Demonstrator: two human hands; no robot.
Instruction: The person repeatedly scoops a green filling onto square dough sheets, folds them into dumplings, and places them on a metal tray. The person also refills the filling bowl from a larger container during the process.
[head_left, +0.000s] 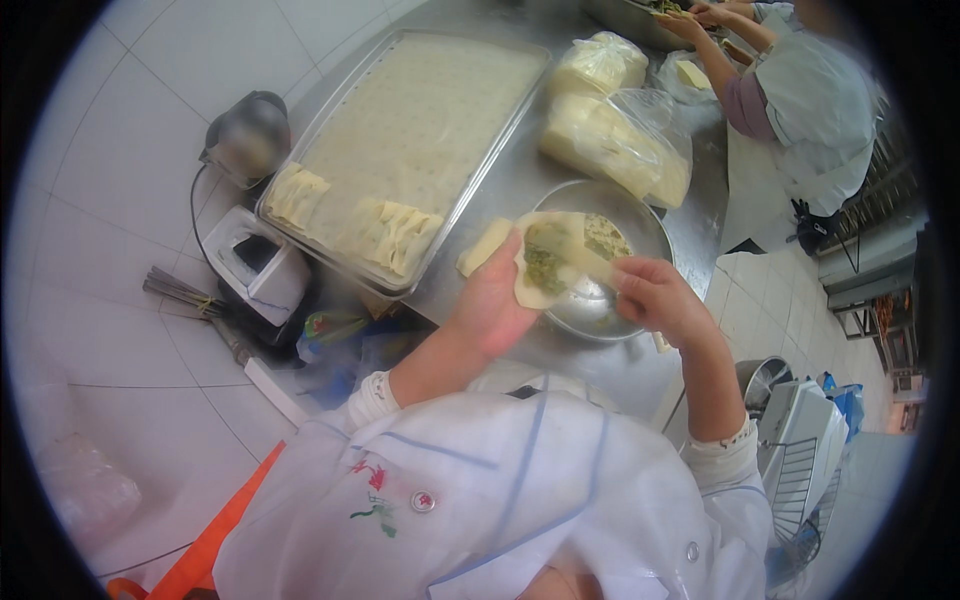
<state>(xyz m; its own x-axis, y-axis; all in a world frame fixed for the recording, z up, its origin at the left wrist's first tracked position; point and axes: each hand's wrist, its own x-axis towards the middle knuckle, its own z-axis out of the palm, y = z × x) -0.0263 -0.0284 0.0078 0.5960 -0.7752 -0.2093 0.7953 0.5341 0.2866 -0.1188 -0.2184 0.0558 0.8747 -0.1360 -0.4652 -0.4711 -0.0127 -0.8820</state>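
At frame centre, the left hand gripped a wrapper by the bowl's left side — flat, seemingly to support its filling — while the right hand pinched a spreader.

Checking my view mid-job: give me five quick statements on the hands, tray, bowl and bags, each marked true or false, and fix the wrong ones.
1. The left hand holds an open dough wrapper with green filling on it. True.
2. The right hand is empty. False: it holds a pale flat tool by the filling.
3. Folded dough pieces cover the whole tray. False: they lie only at its end nearer the person.
4. The metal bowl is to the right of the tray. True.
5. The plastic bags lie inside the bowl. False: they lie on the table, beyond the bowl.
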